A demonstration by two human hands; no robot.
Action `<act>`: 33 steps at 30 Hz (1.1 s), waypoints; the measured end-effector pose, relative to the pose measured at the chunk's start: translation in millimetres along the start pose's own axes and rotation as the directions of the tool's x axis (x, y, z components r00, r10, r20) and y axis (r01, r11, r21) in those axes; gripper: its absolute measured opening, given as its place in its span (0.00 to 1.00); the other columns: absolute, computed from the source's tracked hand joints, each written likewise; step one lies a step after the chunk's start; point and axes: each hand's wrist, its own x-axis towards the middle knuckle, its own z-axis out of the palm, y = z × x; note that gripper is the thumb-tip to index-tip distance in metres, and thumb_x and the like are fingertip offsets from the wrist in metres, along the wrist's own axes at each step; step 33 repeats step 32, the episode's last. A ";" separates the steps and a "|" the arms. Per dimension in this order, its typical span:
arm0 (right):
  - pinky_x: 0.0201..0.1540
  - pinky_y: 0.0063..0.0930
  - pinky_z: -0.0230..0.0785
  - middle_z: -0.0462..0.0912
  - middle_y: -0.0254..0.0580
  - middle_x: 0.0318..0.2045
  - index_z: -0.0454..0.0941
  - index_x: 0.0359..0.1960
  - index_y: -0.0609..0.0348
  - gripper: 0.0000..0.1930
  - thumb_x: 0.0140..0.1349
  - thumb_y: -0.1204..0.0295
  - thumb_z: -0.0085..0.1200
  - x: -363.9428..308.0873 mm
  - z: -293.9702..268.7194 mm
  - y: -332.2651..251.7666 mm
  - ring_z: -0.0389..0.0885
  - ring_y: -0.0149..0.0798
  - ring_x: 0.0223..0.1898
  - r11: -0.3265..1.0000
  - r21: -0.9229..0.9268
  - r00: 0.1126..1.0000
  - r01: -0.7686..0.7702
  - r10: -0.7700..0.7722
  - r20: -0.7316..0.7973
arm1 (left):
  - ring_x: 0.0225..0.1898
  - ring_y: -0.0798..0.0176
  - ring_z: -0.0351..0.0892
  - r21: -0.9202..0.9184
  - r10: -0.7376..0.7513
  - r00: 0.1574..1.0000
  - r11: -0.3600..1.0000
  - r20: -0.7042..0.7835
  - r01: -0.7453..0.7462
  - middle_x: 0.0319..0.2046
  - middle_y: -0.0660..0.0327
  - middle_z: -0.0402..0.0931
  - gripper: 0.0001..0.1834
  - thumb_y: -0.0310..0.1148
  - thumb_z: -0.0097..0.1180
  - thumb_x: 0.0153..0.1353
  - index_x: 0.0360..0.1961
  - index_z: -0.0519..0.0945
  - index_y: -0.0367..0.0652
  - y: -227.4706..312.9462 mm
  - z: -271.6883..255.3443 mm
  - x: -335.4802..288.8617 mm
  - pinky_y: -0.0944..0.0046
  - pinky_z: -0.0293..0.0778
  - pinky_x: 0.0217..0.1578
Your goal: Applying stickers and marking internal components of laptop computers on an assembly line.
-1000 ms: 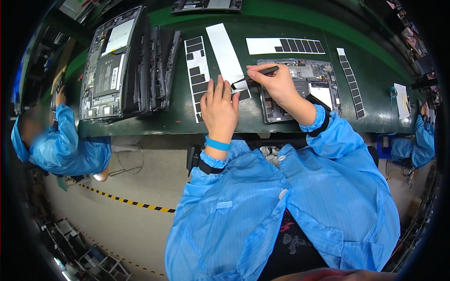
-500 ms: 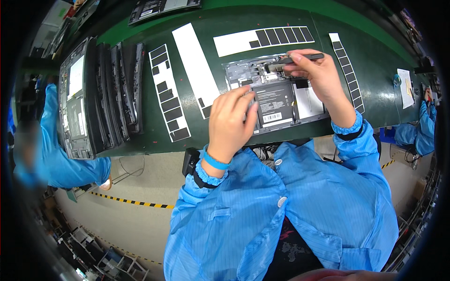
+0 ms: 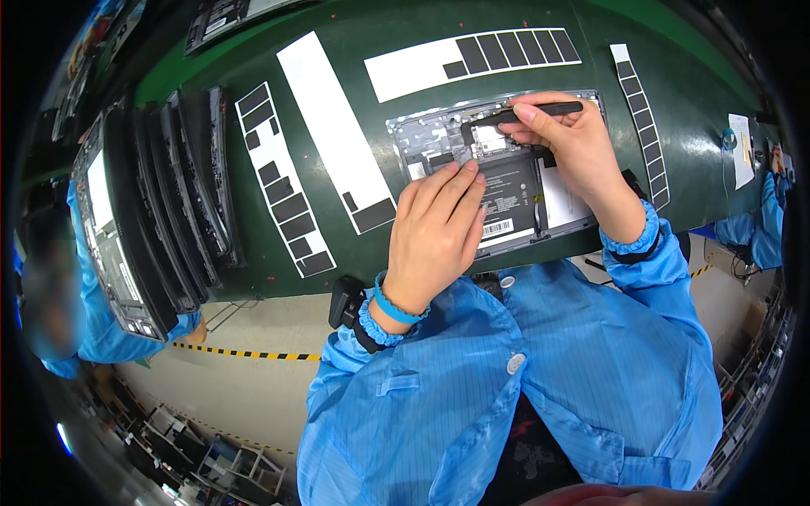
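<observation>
An opened laptop base [image 3: 413, 139] lies on the green table before me, its circuit board bare and a black battery [image 3: 506, 181] showing along the near side. In my right hand [image 3: 574, 156] is a pair of black tweezers [image 3: 553, 110], pinched between thumb and fingers and reaching left over the board. By the tweezers' tip a small dark piece [image 3: 467, 133] shows; whether the tip grips it I cannot tell. My left hand [image 3: 434, 236] rests palm down on the base's left part, fingers stretched toward that tip, and covers part of the battery.
Sheets with black stickers lie left [image 3: 291, 202], beyond [image 3: 510, 51] and right [image 3: 643, 126] of the base. A mostly white sheet [image 3: 333, 110] lies between. Several laptop bases [image 3: 160, 194] lean together at left; another laptop part [image 3: 224, 21] lies far back. People in blue sit at both sides.
My left hand has moved right and farther onto the base, close to the tweezers' tip. The tweezers now reach lower and farther left over the board. The whole view has shifted somewhat.
</observation>
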 end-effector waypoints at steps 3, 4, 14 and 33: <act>0.44 0.25 0.78 0.83 0.47 0.37 0.78 0.44 0.69 0.12 0.63 0.73 0.56 0.3 -1.0 2.2 0.85 0.39 0.39 1.000 0.009 1.000 0.000 0.000 -0.002 | 0.53 0.55 0.74 -0.006 -0.008 1.000 1.000 -0.012 0.008 0.50 0.58 0.77 0.18 0.26 0.61 0.50 0.45 0.80 0.38 0.0 -0.4 1.2 0.57 0.68 0.49; 0.44 0.25 0.78 0.83 0.47 0.37 0.78 0.44 0.69 0.12 0.63 0.73 0.56 0.2 -1.1 2.1 0.85 0.39 0.39 1.000 0.009 1.000 -0.004 0.004 -0.004 | 0.51 0.54 0.74 -0.005 -0.006 1.000 1.000 -0.008 0.006 0.51 0.58 0.75 0.19 0.27 0.62 0.50 0.46 0.80 0.39 -0.3 0.3 1.5 0.57 0.68 0.49; 0.45 0.26 0.79 0.82 0.48 0.39 0.78 0.44 0.70 0.12 0.63 0.73 0.56 1.7 -2.5 6.1 0.84 0.39 0.39 1.000 0.005 1.000 0.019 -0.019 -0.012 | 0.51 0.55 0.66 0.279 -0.088 0.992 0.958 0.091 0.059 0.61 0.57 0.65 0.28 0.41 0.59 0.53 0.56 0.74 0.45 12.3 7.5 12.8 0.58 0.65 0.44; 0.40 0.26 0.79 0.81 0.51 0.41 0.76 0.48 0.67 0.18 0.63 0.65 0.57 -9.7 -3.3 -19.6 0.84 0.42 0.42 0.988 0.059 0.985 0.142 -0.135 -0.104 | 0.43 0.54 0.78 0.040 -0.179 0.908 0.977 -0.379 0.210 0.45 0.54 0.80 0.21 0.25 0.59 0.51 0.49 0.78 0.41 -14.3 -31.2 -29.7 0.56 0.72 0.45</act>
